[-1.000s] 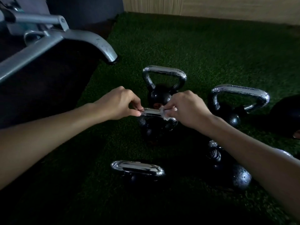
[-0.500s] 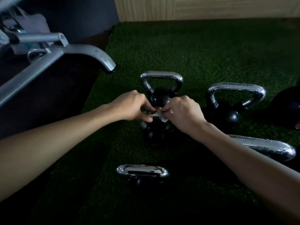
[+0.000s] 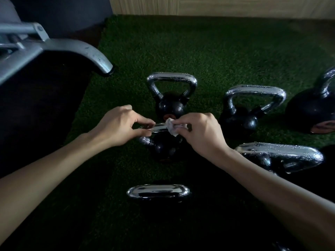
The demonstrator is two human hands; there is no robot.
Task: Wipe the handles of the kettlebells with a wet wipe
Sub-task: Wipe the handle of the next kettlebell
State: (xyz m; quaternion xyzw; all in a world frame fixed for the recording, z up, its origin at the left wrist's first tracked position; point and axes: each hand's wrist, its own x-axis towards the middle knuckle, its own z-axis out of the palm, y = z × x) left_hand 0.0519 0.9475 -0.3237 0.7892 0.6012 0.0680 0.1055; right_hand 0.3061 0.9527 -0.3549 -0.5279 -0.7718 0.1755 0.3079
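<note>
White wipe [image 3: 171, 126] is pinched in the right grip [image 3: 201, 134] on the shiny handle [image 3: 159, 127] of the middle kettlebell [image 3: 163, 146], the left grip [image 3: 119, 126] pinches the handle's other end, so wiping looks under way, and next the wipe should slide along it.

No readable text; reddish mark [image 3: 168, 117] on far kettlebell [image 3: 171, 105] too blurred to read.

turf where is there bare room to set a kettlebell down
Widest bare turf lies between the far kettlebell and the wooden wall. A narrower strip runs beside the bench foot. Crowded right, around three kettlebells.
</note>
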